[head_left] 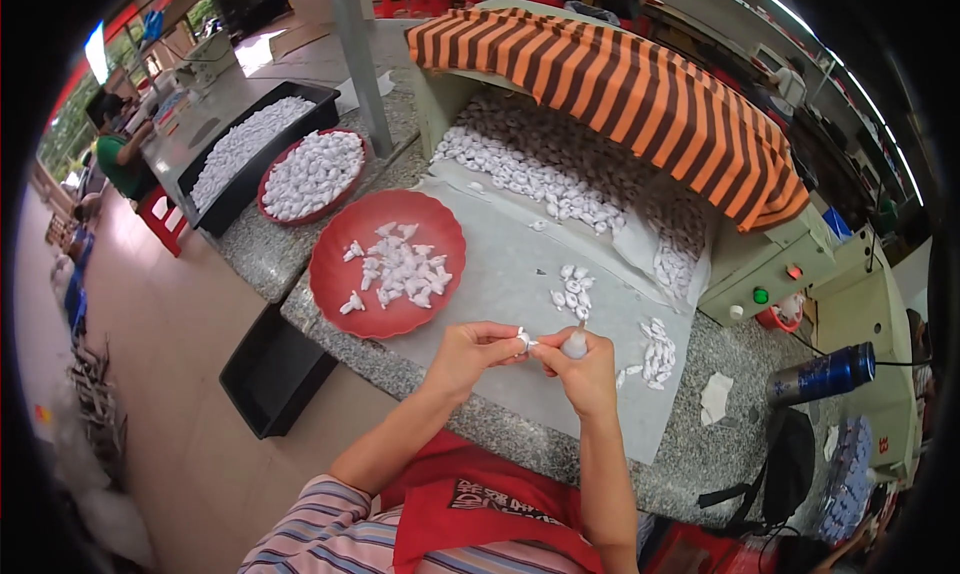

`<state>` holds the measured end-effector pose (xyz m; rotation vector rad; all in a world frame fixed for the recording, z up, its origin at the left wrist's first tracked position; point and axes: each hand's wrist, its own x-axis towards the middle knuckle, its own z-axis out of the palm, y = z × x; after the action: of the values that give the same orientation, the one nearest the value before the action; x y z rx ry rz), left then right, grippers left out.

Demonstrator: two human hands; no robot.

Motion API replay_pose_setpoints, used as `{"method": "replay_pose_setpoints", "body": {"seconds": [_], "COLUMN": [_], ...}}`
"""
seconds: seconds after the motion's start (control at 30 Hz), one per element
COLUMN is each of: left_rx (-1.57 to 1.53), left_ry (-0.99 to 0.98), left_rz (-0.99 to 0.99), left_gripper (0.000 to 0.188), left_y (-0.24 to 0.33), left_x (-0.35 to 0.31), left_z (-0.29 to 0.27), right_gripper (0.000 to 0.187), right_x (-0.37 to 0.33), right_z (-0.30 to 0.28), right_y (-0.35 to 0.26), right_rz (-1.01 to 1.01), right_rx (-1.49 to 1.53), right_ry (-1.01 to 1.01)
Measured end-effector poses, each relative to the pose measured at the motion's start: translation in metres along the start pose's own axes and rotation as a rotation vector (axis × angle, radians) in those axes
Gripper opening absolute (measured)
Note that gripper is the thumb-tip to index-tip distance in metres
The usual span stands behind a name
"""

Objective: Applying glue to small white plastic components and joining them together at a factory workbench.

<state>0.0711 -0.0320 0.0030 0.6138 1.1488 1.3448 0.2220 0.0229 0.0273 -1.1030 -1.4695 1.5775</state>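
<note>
My left hand (pixel 473 354) pinches a small white moulded piece (pixel 523 342) between thumb and fingertips. Against its other side press the thumb and finger of my right hand (pixel 585 372). Tucked in the right hand is also a small whitish bottle with a narrow pointed tip (pixel 575 345). Both hands are over a pale sheet (pixel 490 274) on the worktop. Just beyond them lies a cluster of small white rounded parts (pixel 571 292). Right of the hands is a group of slimmer white parts (pixel 655 356). To the left, a red scalloped bowl (pixel 335 274) holds several white figure-like pieces.
Ahead, a machine draped with a striped orange-and-brown cloth (pixel 600 69) covers a heap of white parts (pixel 530 169). A red basin (pixel 265 199) and black tray (pixel 325 99) stand far left, both full. A blue bottle (pixel 825 374) lies at right. Below left is a black bin (pixel 275 369).
</note>
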Motion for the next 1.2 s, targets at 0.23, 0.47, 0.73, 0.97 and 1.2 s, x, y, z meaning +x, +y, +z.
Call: {"method": "replay_pose_setpoints", "body": {"seconds": [0.23,0.47,0.73,0.97,1.2], "left_rx": [0.274,1.167,1.389,1.071,0.017], "left_ry": [0.255,0.772,0.203,0.087,-0.140], "left_rz": [0.259,0.803,0.654,0.593,0.060], "left_gripper": [0.023,0.024,0.024,0.025,0.027], "left_y": [0.023,0.041,-0.030,-0.027,-0.007], "left_x": [-0.002,0.024,0.095,0.079,0.032], "left_z": [-0.067,-0.077,0.046,0.047,0.056], "right_gripper": [0.018,0.023,0.022,0.026,0.042], "right_x": [0.025,0.008,-0.042,-0.046,-0.051], "right_z": [0.077,0.046,-0.047,-0.068,-0.062], "right_y": [0.012,0.024,0.026,0.020,0.001], "right_rz": [-0.086,-0.363,-0.013,-0.066,-0.192], "right_rx": [-0.181,-0.220,-0.016,-0.109,-0.174], "right_ry": [-0.025,0.082,0.416,0.482,0.344]}}
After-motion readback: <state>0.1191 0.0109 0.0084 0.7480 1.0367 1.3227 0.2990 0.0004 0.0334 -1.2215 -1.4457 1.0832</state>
